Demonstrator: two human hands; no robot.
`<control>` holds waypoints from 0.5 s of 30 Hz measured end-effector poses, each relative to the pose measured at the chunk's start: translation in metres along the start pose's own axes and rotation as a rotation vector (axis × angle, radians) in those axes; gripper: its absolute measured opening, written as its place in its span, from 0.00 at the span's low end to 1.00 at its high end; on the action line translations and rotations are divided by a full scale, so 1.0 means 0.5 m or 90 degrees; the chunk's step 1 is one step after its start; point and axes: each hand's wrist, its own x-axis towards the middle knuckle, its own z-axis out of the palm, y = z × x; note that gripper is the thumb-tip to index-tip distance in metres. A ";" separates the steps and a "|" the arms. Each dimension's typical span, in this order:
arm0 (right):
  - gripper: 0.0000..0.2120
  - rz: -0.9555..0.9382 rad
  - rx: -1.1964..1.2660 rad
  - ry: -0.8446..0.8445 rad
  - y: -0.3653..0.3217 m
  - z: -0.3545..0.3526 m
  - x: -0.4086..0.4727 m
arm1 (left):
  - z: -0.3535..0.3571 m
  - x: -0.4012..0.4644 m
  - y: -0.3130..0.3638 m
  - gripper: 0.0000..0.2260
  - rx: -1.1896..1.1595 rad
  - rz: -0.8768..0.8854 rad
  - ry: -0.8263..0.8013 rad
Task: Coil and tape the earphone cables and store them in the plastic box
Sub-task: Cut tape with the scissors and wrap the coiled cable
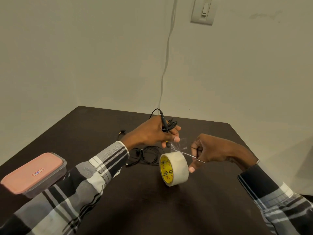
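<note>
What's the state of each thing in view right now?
left hand: grips coiled earphone cable, pinches tape strip
right hand: holds scissors, blades at the strip
tape roll: standing on edge on the table, strip pulled out
second earphone cable: loose on table, uncoiled
plastic box: pink lid on, closed
wall switch: position unclear
</note>
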 end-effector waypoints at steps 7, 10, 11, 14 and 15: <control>0.18 0.028 -0.035 -0.034 0.010 0.004 -0.017 | 0.004 -0.004 0.007 0.05 0.014 0.010 -0.004; 0.26 0.044 -0.105 -0.034 0.009 -0.002 -0.022 | 0.011 -0.001 0.002 0.05 0.009 0.005 0.001; 0.30 0.057 -0.132 -0.033 0.009 -0.003 -0.024 | 0.009 0.001 -0.002 0.06 0.013 0.007 0.008; 0.34 0.086 -0.157 -0.010 0.023 -0.005 -0.035 | 0.002 0.005 -0.011 0.09 0.009 0.023 0.009; 0.34 0.089 -0.155 0.006 0.027 -0.005 -0.037 | 0.001 0.005 -0.012 0.11 -0.001 0.023 0.008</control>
